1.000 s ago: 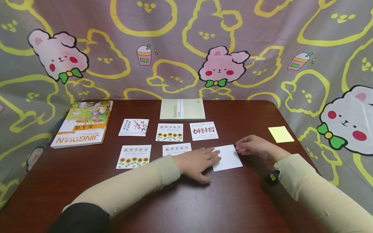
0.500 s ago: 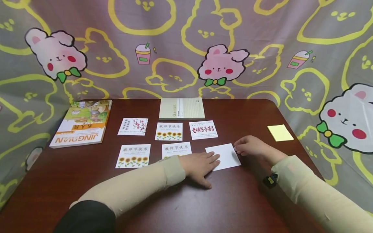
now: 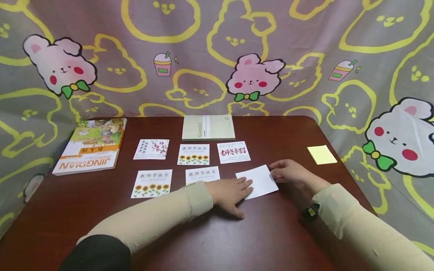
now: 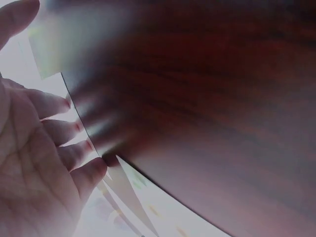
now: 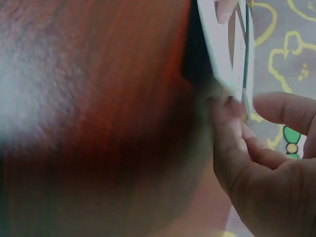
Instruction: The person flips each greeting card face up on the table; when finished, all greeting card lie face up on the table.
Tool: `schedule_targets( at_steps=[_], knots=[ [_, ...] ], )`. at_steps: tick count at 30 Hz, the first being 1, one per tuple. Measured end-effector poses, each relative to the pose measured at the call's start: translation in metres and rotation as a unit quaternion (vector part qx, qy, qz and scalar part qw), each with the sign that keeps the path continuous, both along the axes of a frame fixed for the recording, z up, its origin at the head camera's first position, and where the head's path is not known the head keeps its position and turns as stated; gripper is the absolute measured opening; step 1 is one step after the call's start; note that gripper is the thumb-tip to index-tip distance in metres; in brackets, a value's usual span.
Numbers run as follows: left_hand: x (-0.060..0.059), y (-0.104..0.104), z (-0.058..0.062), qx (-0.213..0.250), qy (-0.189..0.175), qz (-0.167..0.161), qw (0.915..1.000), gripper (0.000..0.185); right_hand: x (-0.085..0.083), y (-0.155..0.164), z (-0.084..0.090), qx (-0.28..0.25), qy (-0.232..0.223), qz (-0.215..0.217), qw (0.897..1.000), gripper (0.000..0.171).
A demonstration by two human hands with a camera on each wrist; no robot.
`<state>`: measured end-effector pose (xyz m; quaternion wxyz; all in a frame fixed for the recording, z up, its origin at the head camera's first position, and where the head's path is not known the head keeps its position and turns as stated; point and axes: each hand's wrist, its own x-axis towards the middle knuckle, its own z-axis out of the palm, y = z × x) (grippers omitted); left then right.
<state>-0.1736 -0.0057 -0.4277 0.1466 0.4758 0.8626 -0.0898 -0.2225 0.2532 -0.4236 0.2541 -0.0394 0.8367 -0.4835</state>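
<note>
The table (image 3: 278, 233) looks like dark reddish wood with a smooth, slightly glossy finish that throws soft reflections. The blank white card (image 3: 259, 181) is thin matt paper, or perhaps light card, since the wrist views are too blurred to settle it. The printed cards (image 3: 194, 154) look like smooth coated paper. The book (image 3: 89, 146) has a glossy paper cover. The sticky notes (image 3: 321, 154) are matt yellow paper. The backdrop (image 3: 305, 56) is soft printed cloth, and the sleeves (image 3: 159, 218) are matt beige fabric.

Backdrop is a grey-purple cloth (image 3: 210, 45) hung right behind and around the sides, covered in yellow bunny outlines, pink and white bunnies with green bows, little drink cups. In front, a dark reddish wood tabletop (image 3: 237, 241) with rounded corners, evenly lit.
</note>
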Motion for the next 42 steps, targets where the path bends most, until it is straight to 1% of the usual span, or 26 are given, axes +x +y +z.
schedule_targets(
  at_steps=[6,9,13,18,20,22,24,26,28,32,34,35,36,38,41,42],
  knots=[
    [0.003,0.000,0.000,0.013,-0.005,0.007,0.9999,0.086,0.001,-0.005,-0.012,0.013,0.017,-0.009,1.000,0.030],
    [0.001,0.000,0.000,0.026,-0.003,0.011,0.9996,0.081,0.000,-0.005,-0.012,0.001,0.011,-0.008,1.000,0.031],
    [-0.004,-0.003,0.002,0.062,0.004,0.010,0.9980,0.068,-0.004,0.000,-0.009,-0.042,-0.006,-0.003,0.999,0.034],
    [-0.011,-0.009,0.005,0.100,0.010,0.012,0.9949,0.060,-0.010,0.007,-0.004,-0.109,-0.036,-0.010,0.993,0.035],
    [-0.014,-0.012,0.006,0.116,0.021,0.004,0.9930,0.054,-0.011,0.008,-0.002,-0.130,-0.048,-0.019,0.990,0.034],
    [-0.018,-0.015,0.006,0.145,0.039,-0.006,0.9887,0.043,-0.012,0.009,-0.001,-0.148,-0.056,-0.021,0.987,0.031],
    [-0.020,-0.017,0.006,0.185,0.056,-0.014,0.9811,0.029,-0.013,0.008,-0.001,-0.169,-0.069,-0.026,0.983,0.028],
    [-0.023,-0.020,0.005,0.225,0.069,-0.017,0.9717,0.019,-0.014,0.008,-0.001,-0.188,-0.079,-0.023,0.979,0.025],
    [-0.025,-0.023,0.004,0.253,0.072,-0.013,0.9647,0.013,-0.014,0.007,-0.001,-0.200,-0.086,-0.024,0.976,0.023],
    [-0.028,-0.028,0.001,0.285,0.058,0.000,0.9569,0.013,-0.013,0.008,0.000,-0.203,-0.090,-0.037,0.974,0.017],
    [-0.029,-0.030,0.000,0.305,0.043,0.018,0.9512,0.013,-0.013,0.009,0.001,-0.206,-0.095,-0.050,0.973,0.012],
    [-0.030,-0.031,0.000,0.319,0.031,0.036,0.9466,0.013,-0.013,0.009,0.001,-0.214,-0.097,-0.052,0.971,0.012],
    [-0.030,-0.031,0.000,0.337,0.019,0.057,0.9396,0.013,-0.013,0.009,0.001,-0.223,-0.102,-0.058,0.968,0.015],
    [-0.031,-0.031,0.002,0.374,-0.009,0.108,0.9209,0.013,-0.013,0.010,0.002,-0.249,-0.116,-0.069,0.959,0.023],
    [-0.031,-0.031,0.004,0.424,-0.047,0.188,0.8845,0.012,-0.012,0.008,0.004,-0.282,-0.134,-0.071,0.947,0.032],
    [-0.031,-0.031,0.005,0.436,-0.057,0.207,0.8740,0.012,-0.012,0.007,0.004,-0.287,-0.137,-0.073,0.945,0.033]
  ],
)
